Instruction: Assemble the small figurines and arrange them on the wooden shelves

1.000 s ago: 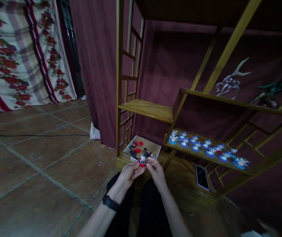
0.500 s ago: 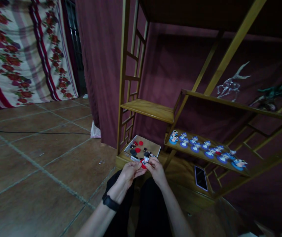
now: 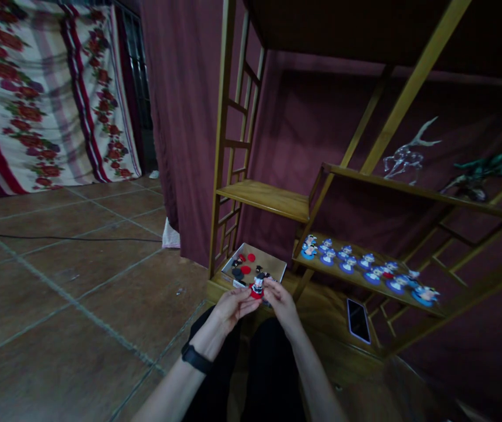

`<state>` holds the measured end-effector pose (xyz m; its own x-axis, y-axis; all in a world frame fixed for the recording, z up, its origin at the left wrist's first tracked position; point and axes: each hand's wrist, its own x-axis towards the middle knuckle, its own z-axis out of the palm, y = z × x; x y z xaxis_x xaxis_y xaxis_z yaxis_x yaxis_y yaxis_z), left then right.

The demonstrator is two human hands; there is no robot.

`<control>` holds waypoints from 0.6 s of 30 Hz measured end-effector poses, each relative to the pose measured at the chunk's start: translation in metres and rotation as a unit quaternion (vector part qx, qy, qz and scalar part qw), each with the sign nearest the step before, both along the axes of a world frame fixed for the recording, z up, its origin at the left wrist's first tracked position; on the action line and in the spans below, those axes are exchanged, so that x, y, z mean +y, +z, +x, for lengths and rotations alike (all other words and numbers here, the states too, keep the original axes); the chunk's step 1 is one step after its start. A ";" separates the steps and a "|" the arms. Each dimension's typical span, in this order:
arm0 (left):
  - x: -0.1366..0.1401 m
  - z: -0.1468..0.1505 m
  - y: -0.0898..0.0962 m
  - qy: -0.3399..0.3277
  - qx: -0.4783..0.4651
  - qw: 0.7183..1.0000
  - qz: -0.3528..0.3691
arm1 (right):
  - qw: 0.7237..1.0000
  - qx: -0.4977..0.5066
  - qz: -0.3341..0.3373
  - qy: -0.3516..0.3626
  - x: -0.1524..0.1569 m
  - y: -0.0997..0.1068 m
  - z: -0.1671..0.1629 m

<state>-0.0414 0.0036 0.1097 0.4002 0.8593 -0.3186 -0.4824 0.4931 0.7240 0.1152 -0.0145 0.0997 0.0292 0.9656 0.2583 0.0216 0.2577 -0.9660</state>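
Observation:
A small figurine (image 3: 257,285) in white and black on a red round base stands upright between my hands, in front of the box. My left hand (image 3: 232,306) grips its red base from the left. The fingertips of my right hand (image 3: 280,300) are closed at the figurine's right side; whether they hold a separate part is too small to tell. Just beyond lies a shallow cardboard box (image 3: 272,258) with red discs (image 3: 246,269), dark discs (image 3: 237,273) and small dark figure parts, some hidden behind my hands.
Several figurines on blue and purple bases (image 3: 348,264) line the low shelf (image 3: 409,266) at right. A phone (image 3: 358,320) lies below it. Higher up stand a clear deer ornament (image 3: 404,159) and a green ornament (image 3: 481,173). A wooden ledge (image 3: 268,198) juts out above the box.
The figurine has turned more upright and now shows a dark top. My right fingers have shifted slightly at its side. The view has tilted up a little.

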 end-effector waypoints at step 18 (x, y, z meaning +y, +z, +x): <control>-0.010 0.002 0.009 -0.009 -0.015 1.000 -0.022 | 0.996 -0.061 0.010 0.057 -0.005 0.015 -0.005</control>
